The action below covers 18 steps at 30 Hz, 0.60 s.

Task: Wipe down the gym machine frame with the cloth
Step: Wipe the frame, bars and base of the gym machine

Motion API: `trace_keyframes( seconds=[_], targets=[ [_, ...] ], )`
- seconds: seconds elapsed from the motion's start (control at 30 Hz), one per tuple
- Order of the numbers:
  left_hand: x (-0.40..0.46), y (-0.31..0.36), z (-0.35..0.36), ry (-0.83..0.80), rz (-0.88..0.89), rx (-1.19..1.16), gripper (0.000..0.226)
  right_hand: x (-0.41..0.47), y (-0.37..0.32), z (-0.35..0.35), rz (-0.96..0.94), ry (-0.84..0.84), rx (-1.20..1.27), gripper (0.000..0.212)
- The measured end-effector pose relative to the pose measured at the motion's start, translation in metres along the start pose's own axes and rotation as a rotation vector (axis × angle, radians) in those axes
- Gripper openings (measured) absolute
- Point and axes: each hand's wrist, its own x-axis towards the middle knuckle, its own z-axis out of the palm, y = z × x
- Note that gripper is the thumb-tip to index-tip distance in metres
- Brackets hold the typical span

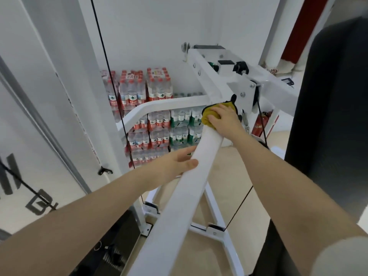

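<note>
1. Yellow cloth [211,114] sits bunched on the far upper end of the white sloping bar [179,196] of the gym machine frame, right where that bar meets the bent cross tube [159,105] and the bracket plate [244,90].
2. Your right hand [223,118] lies on top of the cloth, palm down, fingers curled over the wad and pressing it against the bar.
3. Your left hand [179,162] is on the left side of the same bar, nearer to you than the cloth. Its fingers reach along the far side of the bar and the thumb rests on the near face, so it grips the bar loosely.
4. Both forearms are bare and stretch out from the near edge of the view, one on each side of the bar.
5. Black cable [107,62] runs down in front of the wall on the left, and another black cable [242,202] drops on the right of the bar toward the frame's base.
6. Packs of bottled water [151,120] with red and green labels stand stacked against the far wall, behind the cross tube.
7. A red fire extinguisher [260,122] stands on the far right, partly hidden by the frame.
8. A dark padded part [328,116] fills the right edge of the view.
</note>
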Motion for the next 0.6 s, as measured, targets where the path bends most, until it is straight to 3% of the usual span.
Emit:
trace_keyframes(
  seconds=[0.2, 0.37, 0.47, 0.6],
  targets=[
    [0.002, -0.008, 0.001, 0.027, 0.04, -0.031, 0.047, 0.049, 0.022, -0.004, 0.103, 0.018, 0.002, 0.044],
    [0.003, -0.007, 0.003, 0.016, 0.069, -0.094, 0.045, 0.004, 0.019, 0.013, -0.138, 0.054, 0.078, 0.029],
    [0.002, -0.005, 0.005, 0.021, 0.078, -0.09, 0.041, 0.003, 0.025, 0.008, -0.131, -0.018, 0.141, 0.028],
    [-0.001, -0.004, 0.006, 0.055, 0.023, -0.085, 0.036, 0.008, 0.01, 0.006, -0.102, -0.005, -0.016, 0.027]
  ],
)
